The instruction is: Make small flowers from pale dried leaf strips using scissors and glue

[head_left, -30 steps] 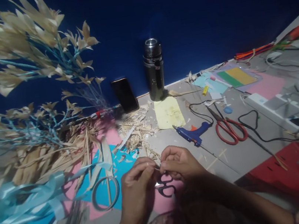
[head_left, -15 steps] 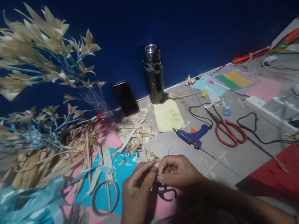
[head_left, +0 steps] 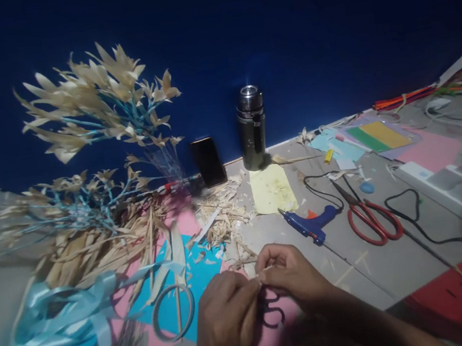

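L grip (head_left: 226, 313), R grip (head_left: 292, 274) pinch sm. pale bit (head_left: 254, 277), part-hidden.

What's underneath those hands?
Black loops, like scissor handles, peek out on pink paper. The rest is covered by the left hand and right hand, so I can't see any blades.

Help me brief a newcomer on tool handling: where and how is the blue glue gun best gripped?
Probably by the handle, right hand coming from above. The blue glue gun lies on its side, handle toward the right, nozzle toward the far left, so this grip should keep clear of it; the red-handled scissors sit close on the right.
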Demonstrator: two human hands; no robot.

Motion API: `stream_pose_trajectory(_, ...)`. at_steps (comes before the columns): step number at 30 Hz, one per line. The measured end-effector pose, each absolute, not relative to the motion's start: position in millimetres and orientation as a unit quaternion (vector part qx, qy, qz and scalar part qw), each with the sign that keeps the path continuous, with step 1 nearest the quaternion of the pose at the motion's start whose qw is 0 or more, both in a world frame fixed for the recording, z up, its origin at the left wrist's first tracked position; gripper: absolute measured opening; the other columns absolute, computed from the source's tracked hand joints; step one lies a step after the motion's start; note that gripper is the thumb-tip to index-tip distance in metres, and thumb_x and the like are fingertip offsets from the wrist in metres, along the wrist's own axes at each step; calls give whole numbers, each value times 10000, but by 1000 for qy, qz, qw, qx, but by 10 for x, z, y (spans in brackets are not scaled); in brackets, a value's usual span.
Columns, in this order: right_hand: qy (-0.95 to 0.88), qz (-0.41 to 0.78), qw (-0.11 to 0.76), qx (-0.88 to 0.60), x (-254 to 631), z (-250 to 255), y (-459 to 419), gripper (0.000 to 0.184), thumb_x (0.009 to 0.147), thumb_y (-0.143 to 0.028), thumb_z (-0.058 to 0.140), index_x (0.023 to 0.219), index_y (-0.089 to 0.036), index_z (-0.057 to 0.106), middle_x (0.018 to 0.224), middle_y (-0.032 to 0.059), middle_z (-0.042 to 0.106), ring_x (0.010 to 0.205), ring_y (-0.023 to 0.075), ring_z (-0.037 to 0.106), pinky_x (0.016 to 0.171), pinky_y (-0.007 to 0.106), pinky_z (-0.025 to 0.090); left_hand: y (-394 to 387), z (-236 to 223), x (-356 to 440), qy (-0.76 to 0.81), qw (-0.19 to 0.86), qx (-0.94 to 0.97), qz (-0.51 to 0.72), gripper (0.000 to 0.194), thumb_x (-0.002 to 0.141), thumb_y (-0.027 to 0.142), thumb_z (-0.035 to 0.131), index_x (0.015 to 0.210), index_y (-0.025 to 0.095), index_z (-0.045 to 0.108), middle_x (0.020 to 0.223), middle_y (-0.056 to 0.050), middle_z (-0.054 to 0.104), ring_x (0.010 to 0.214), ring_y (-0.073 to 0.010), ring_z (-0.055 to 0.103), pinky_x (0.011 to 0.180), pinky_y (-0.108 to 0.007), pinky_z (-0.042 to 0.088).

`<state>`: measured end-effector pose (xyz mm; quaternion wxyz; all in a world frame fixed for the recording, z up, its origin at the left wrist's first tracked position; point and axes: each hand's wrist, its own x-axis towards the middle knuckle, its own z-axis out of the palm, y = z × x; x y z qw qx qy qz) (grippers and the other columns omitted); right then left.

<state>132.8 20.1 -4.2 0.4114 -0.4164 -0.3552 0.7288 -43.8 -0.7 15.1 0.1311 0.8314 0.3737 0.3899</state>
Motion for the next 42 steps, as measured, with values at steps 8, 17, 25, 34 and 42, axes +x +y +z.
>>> stream_pose_trajectory(8, -317, 746, 418, -410, 1302, -179, 194, 154, 666, -219, 733, 720, -161, 601, 487, -98, 451, 395, 41, 321, 415, 189, 201, 18, 212, -399, 418, 239, 772, 415, 244, 879, 88, 575, 972, 217, 760, 834, -84, 731, 754, -199, 674, 665, -289, 528)
stream_pose_trajectory(17, -388, 676, 422, -463, 1276, -127, 189, 135, 637, -185, 706, 714, -170, 596, 612, -43, 532, 597, 112, 463, 561, 218, 348, -31, 32, -244, 597, 485, 495, 405, 133, 779, 280, 734, 685, 187, 748, 712, -58, 727, 697, -217, 661, 654, -297, 500)
stream_pose_trajectory(25, -420, 642, 420, -485, 1254, -101, 182, 101, 626, -188, 636, 724, -175, 617, 601, -36, 541, 564, 120, 457, 536, 225, 351, -28, -64, -218, 568, 540, 467, 409, 203, 808, 301, 718, 689, 180, 608, 633, 4, 592, 598, -143, 522, 569, -242, 404)
stream_pose_trajectory(34, -481, 582, 400, -519, 1264, -200, 160, 102, 652, -225, 651, 744, -183, 641, 556, -51, 488, 512, 111, 407, 493, 225, 309, 10, -163, -228, 553, 590, 384, 446, 294, 696, 394, 839, 702, 168, 650, 607, 4, 593, 570, -140, 529, 548, -247, 395)
stream_pose_trajectory(42, -501, 569, 410, -507, 1279, -321, 135, 62, 720, -232, 643, 772, -197, 648, 575, -31, 553, 511, 135, 499, 482, 228, 365, 0, -133, -240, 519, 587, 477, 398, 240, 863, 384, 665, 758, 193, 564, 670, -6, 592, 650, -162, 554, 599, -259, 416)
